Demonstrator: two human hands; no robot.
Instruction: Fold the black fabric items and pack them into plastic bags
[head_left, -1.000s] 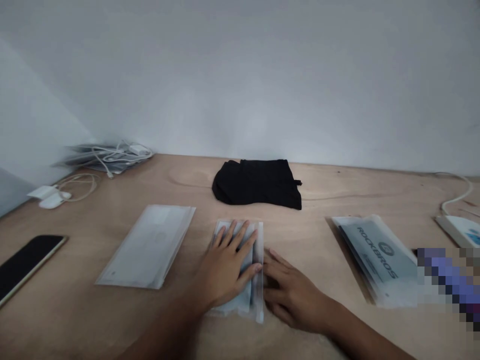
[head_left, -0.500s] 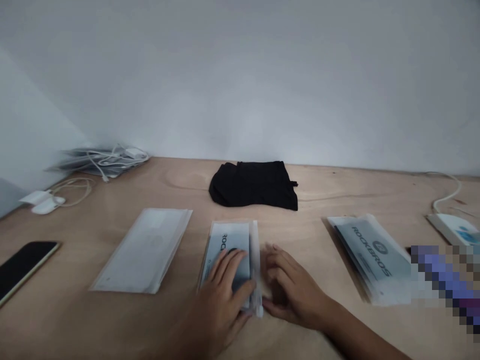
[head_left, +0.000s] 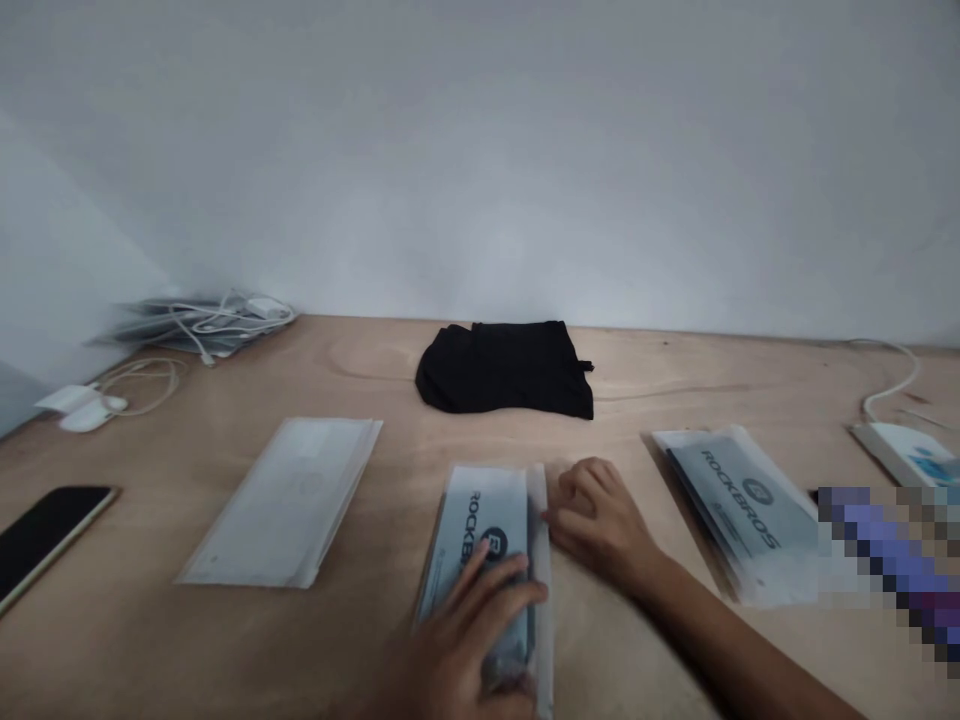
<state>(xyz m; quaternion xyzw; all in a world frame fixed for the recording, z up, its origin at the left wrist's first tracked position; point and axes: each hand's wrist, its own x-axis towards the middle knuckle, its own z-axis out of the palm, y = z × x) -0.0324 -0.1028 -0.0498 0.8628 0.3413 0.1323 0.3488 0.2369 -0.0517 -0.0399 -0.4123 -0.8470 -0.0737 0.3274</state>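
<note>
In front of me lies a translucent zip bag (head_left: 457, 515) with a ROCKBROS card and something dark inside. My left hand (head_left: 480, 630) is spread flat over its lower part, fingers apart, pressing on it. The thumb is partly cut off by the bottom edge of the view. My right hand (head_left: 600, 515) is closed in a pinch at the zip strip along the bag's right edge. What exactly sits between the fingertips is hidden; the zip slider cannot be made out.
A second ROCKBROS bag (head_left: 739, 510) lies at the right, and a frosted bag (head_left: 281, 505) at the left. Black folded fabric (head_left: 506, 370) lies at the back. A phone (head_left: 52, 535), white cables (head_left: 157, 385) and a white box (head_left: 911, 450) stand around the sides.
The right hand has moved up along the bag's zip edge from its lower end. The bag has slid right and towards me, with the left hand on it.
</note>
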